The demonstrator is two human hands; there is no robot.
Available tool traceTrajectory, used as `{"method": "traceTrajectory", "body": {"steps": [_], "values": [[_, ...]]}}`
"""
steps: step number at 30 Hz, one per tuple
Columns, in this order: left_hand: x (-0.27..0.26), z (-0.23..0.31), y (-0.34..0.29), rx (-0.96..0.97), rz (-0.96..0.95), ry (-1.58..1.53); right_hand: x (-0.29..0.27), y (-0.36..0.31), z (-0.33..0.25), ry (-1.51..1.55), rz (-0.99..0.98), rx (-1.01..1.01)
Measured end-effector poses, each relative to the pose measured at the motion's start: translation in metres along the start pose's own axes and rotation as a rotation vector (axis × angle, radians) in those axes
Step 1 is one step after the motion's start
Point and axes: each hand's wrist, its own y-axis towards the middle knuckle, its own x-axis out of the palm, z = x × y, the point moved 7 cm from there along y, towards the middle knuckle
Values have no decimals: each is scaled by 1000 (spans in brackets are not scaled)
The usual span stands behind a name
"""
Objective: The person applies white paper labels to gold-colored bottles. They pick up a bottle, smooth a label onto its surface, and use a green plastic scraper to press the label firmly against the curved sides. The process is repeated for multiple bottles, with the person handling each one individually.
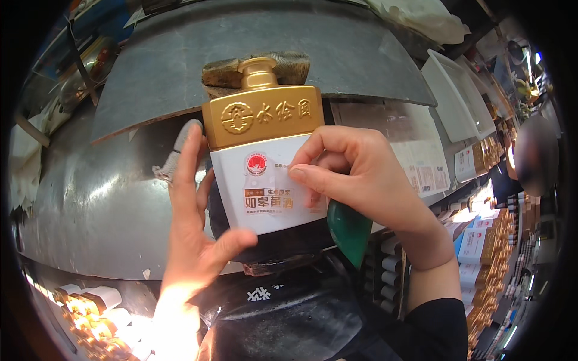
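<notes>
Upright before me stands a bottle (265,117) with a gold neck and shoulder and a white lower body. Its front carries a clear decal (269,201) with a red round emblem and printed characters. My right hand (349,171) lies over the bottle's right side, thumb and forefinger pinched at the decal's right edge. Beneath that hand juts a green, pointed, flat scraper (349,231); what holds it is hidden. My left hand (195,222) is open along the bottle's left side, thumb spread toward the lower edge. A grey wrap (183,141) covers one of its fingertips.
A wooden block (295,67) sits behind the bottle's neck on the grey metal table (150,192). To the right are printed decal sheets (424,177), a white tray (454,96) and rows of gold and white bottles (481,246). More bottles (96,307) stand at lower left.
</notes>
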Motion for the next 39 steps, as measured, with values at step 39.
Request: {"method": "traceTrajectory", "body": {"steps": [39], "values": [[6,-1,-6,-29,-13,599,-15,-13,21,-283,263,-138]]}}
